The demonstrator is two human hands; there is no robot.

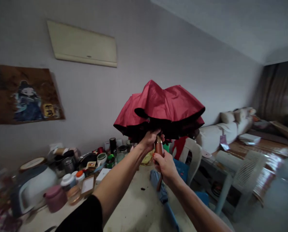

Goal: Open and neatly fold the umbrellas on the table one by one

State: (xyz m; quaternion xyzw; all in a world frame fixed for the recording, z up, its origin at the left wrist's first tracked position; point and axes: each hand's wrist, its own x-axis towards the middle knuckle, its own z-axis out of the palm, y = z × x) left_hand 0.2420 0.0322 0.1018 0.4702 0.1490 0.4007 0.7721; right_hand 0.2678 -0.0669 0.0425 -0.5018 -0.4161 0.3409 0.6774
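A red umbrella (168, 103) with a black underside is held up in front of me, its canopy partly folded and bunched. My right hand (165, 162) is closed round its brown handle (159, 149), which has a gold-coloured collar. Just under the canopy, my left hand (150, 140) grips the umbrella near the top of the handle; some of its fingers are hidden by the dark cloth. Below my hands, a folded blue umbrella (162, 190) lies on the pale table (131, 206).
Jars, cups and bottles crowd the table's left side, with a white-and-grey kettle (37, 187) and a pink mug (55, 198). A white plastic chair (194, 154) stands beyond the table. Farther right are a white fan (250, 170) and a pale sofa (211, 138).
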